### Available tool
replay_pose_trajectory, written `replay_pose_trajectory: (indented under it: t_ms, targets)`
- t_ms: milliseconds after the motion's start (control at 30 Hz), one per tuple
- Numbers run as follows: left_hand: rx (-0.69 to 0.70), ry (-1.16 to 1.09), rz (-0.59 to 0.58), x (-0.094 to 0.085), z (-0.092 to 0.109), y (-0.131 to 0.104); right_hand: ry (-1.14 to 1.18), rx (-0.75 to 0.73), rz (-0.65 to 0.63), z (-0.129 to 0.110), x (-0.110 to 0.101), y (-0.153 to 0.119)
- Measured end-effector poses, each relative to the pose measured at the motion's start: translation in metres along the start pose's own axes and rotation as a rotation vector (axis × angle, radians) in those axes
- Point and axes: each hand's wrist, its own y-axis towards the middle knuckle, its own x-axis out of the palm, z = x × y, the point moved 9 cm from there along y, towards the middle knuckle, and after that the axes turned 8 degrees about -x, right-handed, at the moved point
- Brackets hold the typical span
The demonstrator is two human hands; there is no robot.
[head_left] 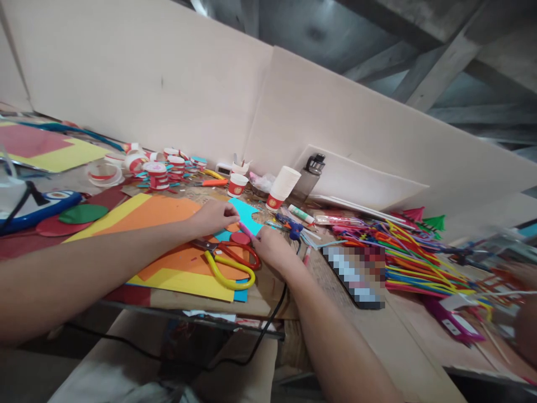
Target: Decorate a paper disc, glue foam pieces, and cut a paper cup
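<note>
My left hand (213,217) reaches over the coloured paper with its fingers closed in a pinch, close to a small orange disc (232,227); what is between the fingertips is hidden. In my right hand (271,245) is a thin pink piece (249,230), gripped near its lower end and pointing toward my left hand. A red disc (240,238) lies just below it. Scissors (230,271) with yellow and red handles rest under my hands, on orange paper (168,266). Blue paper (243,211) shows behind my fingers.
Stacked paper cups (284,187), a single cup (237,185) and a dark bottle (308,178) stand behind. A blue glue gun (295,228) with a black cord lies right of my hands. Pipe cleaners (411,257) cover the right side. Another person's arm (526,319) shows at far right.
</note>
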Motion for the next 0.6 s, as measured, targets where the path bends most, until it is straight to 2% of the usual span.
replay_pose_trajectory:
  t_ms: [67,167,267,367,500,600]
  targets:
    - [-0.045,-0.101,-0.039,0.003,-0.004,0.001,0.01,0.02,0.035,0.003,-0.005,0.0]
    - [-0.109,-0.301,-0.108,0.009,-0.009,0.002,0.074,0.024,0.156,0.005,-0.016,0.001]
    - [-0.1,-0.518,-0.205,0.018,-0.001,-0.001,0.199,-0.039,0.282,-0.002,-0.023,0.002]
    - [-0.048,-0.675,-0.285,0.023,0.013,-0.005,0.342,-0.125,0.305,-0.012,-0.018,0.003]
    - [0.004,-0.707,-0.219,0.014,0.02,-0.006,0.614,-0.218,0.302,-0.018,-0.015,0.004]
    - [0.034,-0.657,-0.169,0.007,0.02,-0.006,0.96,-0.179,0.334,-0.007,-0.02,0.003]
